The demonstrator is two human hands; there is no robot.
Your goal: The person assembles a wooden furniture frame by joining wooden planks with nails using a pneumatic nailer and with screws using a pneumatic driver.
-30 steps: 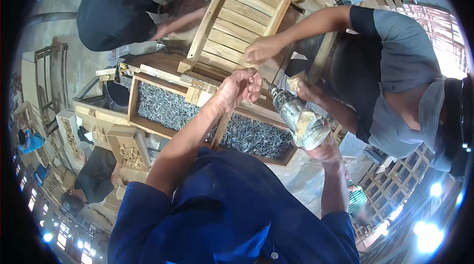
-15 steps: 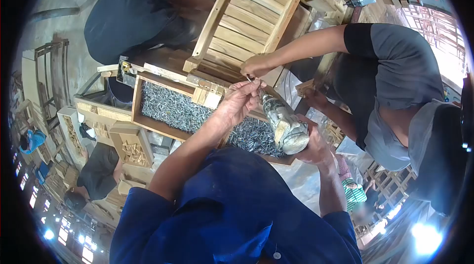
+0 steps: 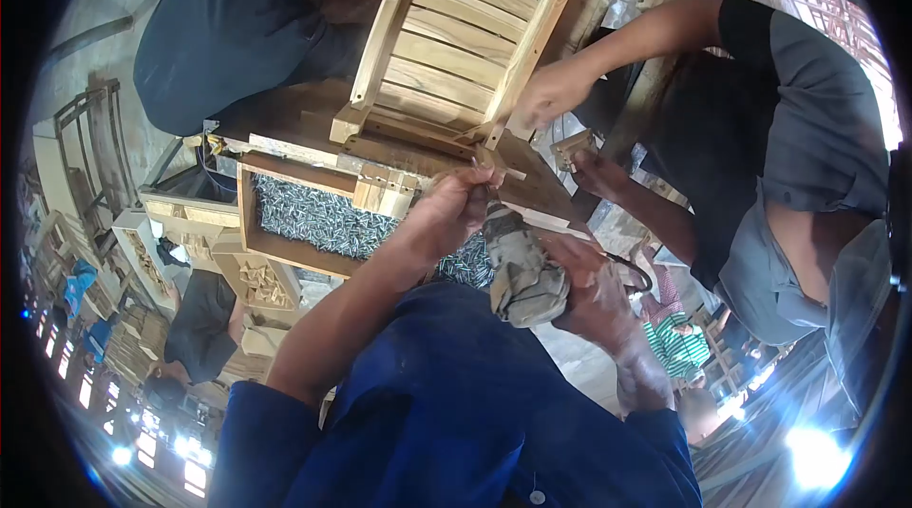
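My left hand (image 3: pixel 454 204) is closed in a pinch at the tip of a cloth-wrapped power tool (image 3: pixel 521 266); what sits between the fingertips is too small to name. My right hand (image 3: pixel 594 297) is wrapped round the tool's rear part. Just beyond my left hand stands a slatted wooden frame (image 3: pixel 446 42) on the bench. Under my left forearm lies a wooden tray (image 3: pixel 294 256) of many metal screws (image 3: pixel 323 215), partly hidden by my arm and the tool.
A co-worker's hand (image 3: pixel 551 95) is near the frame's right corner, and the other hand (image 3: pixel 598 173) holds a small wood piece (image 3: pixel 573 149). Another person (image 3: pixel 237 33) bends at the upper left. A box of wood pieces (image 3: pixel 261 280) stands at lower left.
The co-worker's hand has drawn away from my fingertips, up and to the right. The tool and my right hand have shifted left and slightly down. The view has shifted a little.
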